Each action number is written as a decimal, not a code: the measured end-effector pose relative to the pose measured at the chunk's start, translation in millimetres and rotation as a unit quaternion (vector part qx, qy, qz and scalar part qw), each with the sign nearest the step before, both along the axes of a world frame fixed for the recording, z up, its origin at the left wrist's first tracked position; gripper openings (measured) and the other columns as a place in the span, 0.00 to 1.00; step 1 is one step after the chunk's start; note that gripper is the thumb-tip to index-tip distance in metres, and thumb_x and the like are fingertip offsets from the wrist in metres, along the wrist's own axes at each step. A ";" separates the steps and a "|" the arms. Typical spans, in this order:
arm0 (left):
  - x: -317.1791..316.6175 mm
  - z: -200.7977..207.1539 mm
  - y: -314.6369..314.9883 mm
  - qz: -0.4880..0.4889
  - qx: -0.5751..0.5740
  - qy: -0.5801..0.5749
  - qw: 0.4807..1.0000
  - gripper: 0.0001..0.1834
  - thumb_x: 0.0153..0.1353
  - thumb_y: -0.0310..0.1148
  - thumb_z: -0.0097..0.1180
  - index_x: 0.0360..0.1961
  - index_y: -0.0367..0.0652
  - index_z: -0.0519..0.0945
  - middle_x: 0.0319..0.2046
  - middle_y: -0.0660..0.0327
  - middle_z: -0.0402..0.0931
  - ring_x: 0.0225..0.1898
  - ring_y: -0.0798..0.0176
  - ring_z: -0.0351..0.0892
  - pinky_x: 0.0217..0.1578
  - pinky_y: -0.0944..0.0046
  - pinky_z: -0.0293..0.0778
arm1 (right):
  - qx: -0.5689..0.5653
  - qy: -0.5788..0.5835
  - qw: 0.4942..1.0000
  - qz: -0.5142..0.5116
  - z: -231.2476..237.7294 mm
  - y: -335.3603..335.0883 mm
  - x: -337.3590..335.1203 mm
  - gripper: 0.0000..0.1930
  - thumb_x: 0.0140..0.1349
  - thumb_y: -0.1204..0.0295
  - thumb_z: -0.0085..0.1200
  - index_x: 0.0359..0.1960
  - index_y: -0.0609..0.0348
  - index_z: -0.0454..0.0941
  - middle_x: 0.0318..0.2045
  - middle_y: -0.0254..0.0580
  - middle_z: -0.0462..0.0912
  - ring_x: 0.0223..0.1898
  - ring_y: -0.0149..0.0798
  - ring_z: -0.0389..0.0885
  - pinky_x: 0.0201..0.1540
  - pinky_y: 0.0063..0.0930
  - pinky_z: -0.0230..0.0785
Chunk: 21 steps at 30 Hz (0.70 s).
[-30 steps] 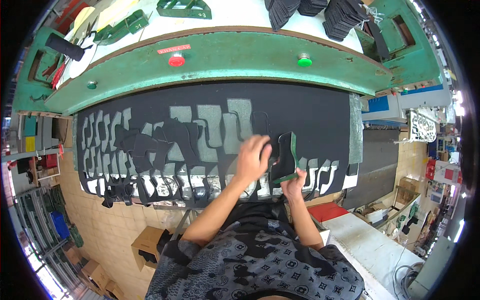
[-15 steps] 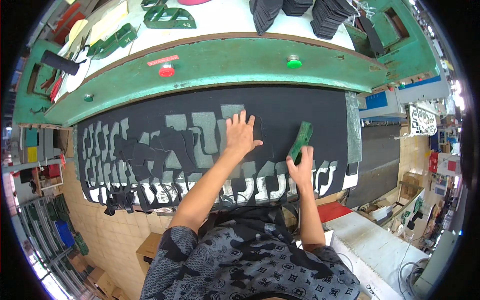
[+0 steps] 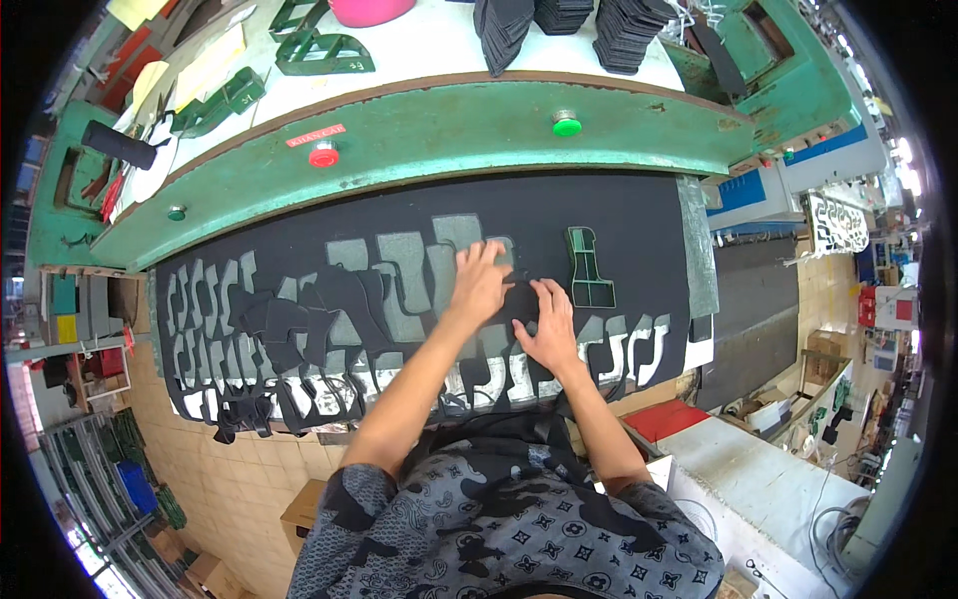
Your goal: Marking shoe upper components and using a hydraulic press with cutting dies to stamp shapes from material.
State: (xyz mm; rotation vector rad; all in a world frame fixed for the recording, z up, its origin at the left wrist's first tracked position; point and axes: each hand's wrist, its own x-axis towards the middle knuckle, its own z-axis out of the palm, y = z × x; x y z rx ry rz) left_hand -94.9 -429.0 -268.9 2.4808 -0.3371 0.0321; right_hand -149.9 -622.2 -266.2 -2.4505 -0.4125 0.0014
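A black sheet (image 3: 639, 225) with several shaped cut-outs lies over the work surface. My left hand (image 3: 481, 285) bends its fingers onto a black cut piece (image 3: 517, 301) at the sheet's middle; a greyish gap shows just beyond it. Close by on the right, my right hand (image 3: 552, 327) touches the same piece, its thumb spread from the fingers. The green metal cutting die (image 3: 589, 270) stands on the sheet to the right, untouched. Loose black cut pieces (image 3: 319, 309) overlap in a pile left of my hands.
Across the far side runs a green machine beam (image 3: 439, 140) with a red button (image 3: 323, 155) and a green button (image 3: 567, 124). Behind it, a white table holds stacks of black pieces (image 3: 629, 40) and more green dies (image 3: 324, 53). A white bench (image 3: 758, 469) stands near right.
My right hand has let go of the green die, which now rests on the sheet, and has moved left beside my left hand. A greyish gap has appeared by my left hand.
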 end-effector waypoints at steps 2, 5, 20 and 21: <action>-22.3 -9.3 0.3 0.000 -0.053 -0.015 0.998 0.11 0.54 0.28 0.72 0.40 0.43 0.90 0.48 0.55 0.82 0.55 0.49 0.76 0.63 0.48 0.66 | 0.034 0.010 0.999 -0.015 -6.9 -2.3 -0.4 0.47 0.53 0.69 0.74 0.75 0.60 0.62 0.69 0.60 0.67 0.71 0.63 0.66 0.76 0.56 0.56; -60.1 -6.8 -4.0 -0.095 -0.193 0.001 0.977 0.12 0.56 0.20 0.61 0.43 0.36 0.87 0.39 0.48 0.87 0.45 0.42 0.87 0.64 0.44 0.75 | 0.032 0.053 0.998 0.001 -16.1 -17.9 2.8 0.54 0.49 0.72 0.74 0.78 0.63 0.58 0.76 0.60 0.63 0.77 0.62 0.61 0.79 0.54 0.53; -63.9 -24.3 -22.3 -0.034 -0.247 -0.040 0.967 0.13 0.59 0.34 0.71 0.37 0.34 0.84 0.40 0.46 0.85 0.46 0.38 0.84 0.42 0.45 0.77 | 0.069 0.006 0.998 0.003 -30.4 -20.9 -1.8 0.19 0.53 0.76 0.71 0.50 0.58 0.87 0.63 0.48 0.83 0.73 0.57 0.71 0.75 0.51 0.63; -55.8 -30.6 -22.4 -0.032 -0.248 -0.040 0.967 0.13 0.59 0.34 0.71 0.37 0.34 0.84 0.40 0.46 0.85 0.46 0.38 0.84 0.42 0.45 0.77 | 0.068 0.006 0.998 0.004 -30.8 -15.9 -0.2 0.19 0.53 0.76 0.71 0.50 0.58 0.87 0.63 0.48 0.83 0.73 0.57 0.71 0.75 0.51 0.63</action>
